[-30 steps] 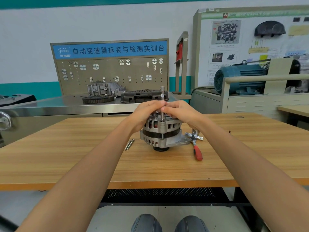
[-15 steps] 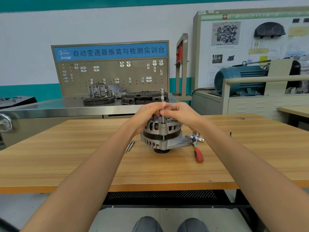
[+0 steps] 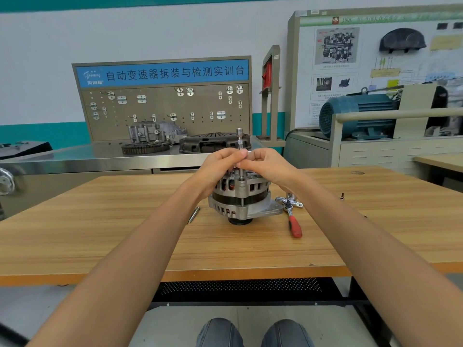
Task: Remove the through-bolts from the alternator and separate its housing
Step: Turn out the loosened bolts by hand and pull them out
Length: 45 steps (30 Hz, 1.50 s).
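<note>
- One alternator (image 3: 240,199) stands pulley-down at the centre of the wooden desk (image 3: 100,236), its two housing halves joined.
- One slim metal extension bar (image 3: 239,141) stands upright on the alternator's top rim, on the near side; its lower end meets a bolt head, though the contact is too small to confirm.
- Left hand (image 3: 220,169): fingers curled, thumb and forefinger pinching the bar at mid-height; the heel of the hand lies against the alternator's top at 9 o'clock.
- Right hand (image 3: 269,166): fingers curled, fingertips pinching the same bar from the 3 o'clock side, directly opposite the left hand's.
- One through-bolt (image 3: 242,200) is visible running down the near face of the housing, directly below the bar.
- Two loose bolts (image 3: 194,214) lie side by side on the desk at 9 o'clock of the alternator, near it and not touching.
- One ratchet handle with a red grip (image 3: 293,222) lies on the desk at 3 o'clock, its head just beside the alternator's mounting lug.
- One small dark item (image 3: 342,195) lies farther out at 3 o'clock; identity cannot be told.
- Background, 12 o'clock: one steel bench carrying one gear ring (image 3: 145,147), one grey casting (image 3: 155,132) and one dark clutch cover (image 3: 213,142); one blue motor (image 3: 355,115) at 2 o'clock.
</note>
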### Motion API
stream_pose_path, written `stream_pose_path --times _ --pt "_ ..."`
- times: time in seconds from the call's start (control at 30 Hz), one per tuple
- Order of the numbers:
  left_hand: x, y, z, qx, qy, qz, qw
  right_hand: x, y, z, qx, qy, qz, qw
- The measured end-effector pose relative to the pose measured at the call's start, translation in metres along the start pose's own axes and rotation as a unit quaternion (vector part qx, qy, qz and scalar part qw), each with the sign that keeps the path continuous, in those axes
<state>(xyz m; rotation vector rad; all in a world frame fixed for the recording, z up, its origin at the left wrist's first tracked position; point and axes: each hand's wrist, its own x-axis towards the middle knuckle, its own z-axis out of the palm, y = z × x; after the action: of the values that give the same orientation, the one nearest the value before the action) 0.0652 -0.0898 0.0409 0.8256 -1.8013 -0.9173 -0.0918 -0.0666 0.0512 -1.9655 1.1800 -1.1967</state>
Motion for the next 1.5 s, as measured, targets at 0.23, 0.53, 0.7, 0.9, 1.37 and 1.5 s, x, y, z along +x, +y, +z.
stream_pose_path --times 0.23,0.53,0.7,0.9,1.37,1.5 --pt "0.0019 -0.0015 -0.0041 -0.002 -0.011 0.002 1.0 0.001 0.0014 -0.0058 -0.006 -0.025 0.016 1.0" --pt "-0.0024 -0.0043 0.0007 -0.014 0.01 0.005 1.0 0.001 -0.0004 -0.001 -0.01 -0.002 0.022 1.0" --pt "-0.0025 -0.0027 0.0025 -0.027 0.022 0.0 0.999 0.0009 -0.0006 -0.0012 -0.011 -0.006 0.014 1.0" --pt "-0.0025 -0.0033 0.0017 -0.009 0.021 0.012 1.0 0.0002 -0.0012 -0.0015 -0.007 -0.018 0.02 1.0" --pt "-0.0019 -0.0059 0.0011 -0.033 0.025 0.003 0.999 0.0022 0.0009 0.0012 -0.026 -0.018 0.009 0.999" --pt "-0.0023 -0.0028 0.0023 -0.014 0.009 -0.01 1.0 0.0022 0.0017 0.0017 -0.027 0.0 0.006 1.0"
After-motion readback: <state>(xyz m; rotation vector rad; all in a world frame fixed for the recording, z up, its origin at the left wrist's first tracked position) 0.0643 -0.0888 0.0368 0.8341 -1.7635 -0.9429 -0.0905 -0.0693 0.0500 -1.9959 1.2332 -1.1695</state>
